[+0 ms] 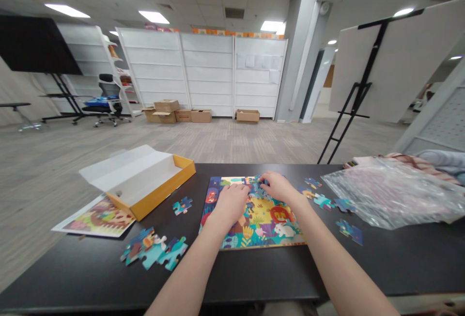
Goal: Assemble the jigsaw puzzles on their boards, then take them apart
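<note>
A colourful animal jigsaw puzzle (pixel 259 229) lies on the dark table, with a lion and a white rabbit in its lower right part. My left hand (pixel 234 201) rests palm down over its left half, fingers bent and laid on the surface; the undersides are hidden. Along the top edge, my right hand (pixel 279 186) has its thumb and fingers curled at a blue puzzle piece (pixel 257 190). How far that piece is seated cannot be made out. Loose puzzle pieces (pixel 157 252) lie to the left, one small joined piece (pixel 182 205) nearer, and several more pieces (pixel 323 201) to the right.
An open yellow-and-white box (pixel 160 191) stands at the back left, partly over a picture sheet (pixel 96 217). Clear plastic packaging (pixel 394 192) covers the table's right side. Beyond the table are cardboard boxes (pixel 165 112) and a board on a black easel (pixel 358 94).
</note>
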`<state>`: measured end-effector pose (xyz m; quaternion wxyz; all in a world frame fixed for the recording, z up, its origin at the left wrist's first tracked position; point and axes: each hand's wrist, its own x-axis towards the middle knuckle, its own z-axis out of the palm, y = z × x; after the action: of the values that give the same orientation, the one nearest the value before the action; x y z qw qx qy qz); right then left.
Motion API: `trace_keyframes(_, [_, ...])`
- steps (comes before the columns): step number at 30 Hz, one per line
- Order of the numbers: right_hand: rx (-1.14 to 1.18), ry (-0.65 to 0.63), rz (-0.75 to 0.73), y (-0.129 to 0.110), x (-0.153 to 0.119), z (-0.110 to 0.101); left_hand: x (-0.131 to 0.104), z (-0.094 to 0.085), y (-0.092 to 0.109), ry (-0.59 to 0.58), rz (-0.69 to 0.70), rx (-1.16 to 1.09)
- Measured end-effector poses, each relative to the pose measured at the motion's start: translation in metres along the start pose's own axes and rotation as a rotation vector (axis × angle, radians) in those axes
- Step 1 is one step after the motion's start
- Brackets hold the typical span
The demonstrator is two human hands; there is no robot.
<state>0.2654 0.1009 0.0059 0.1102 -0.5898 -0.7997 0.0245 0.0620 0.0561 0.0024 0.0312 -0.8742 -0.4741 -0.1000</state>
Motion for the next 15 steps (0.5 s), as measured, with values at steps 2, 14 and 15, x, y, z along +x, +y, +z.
trace_keyframes(2, [0.004, 0.001, -0.002, 0.0000, -0.0002, -0.0003, -0.0012, -0.0024, 0.0007, 0.006, -0.014, 0.001])
trace_keyframes(14, [-0.004, -0.014, 0.004, -0.0036, -0.0022, -0.0025, -0.0021, 0.0019, -0.0027, 0.016, -0.063, 0.075])
trace_keyframes(15, [-0.005, -0.013, 0.005, -0.0038, -0.0024, -0.0026, -0.0018, 0.0025, -0.0033, 0.014, -0.062, 0.075])
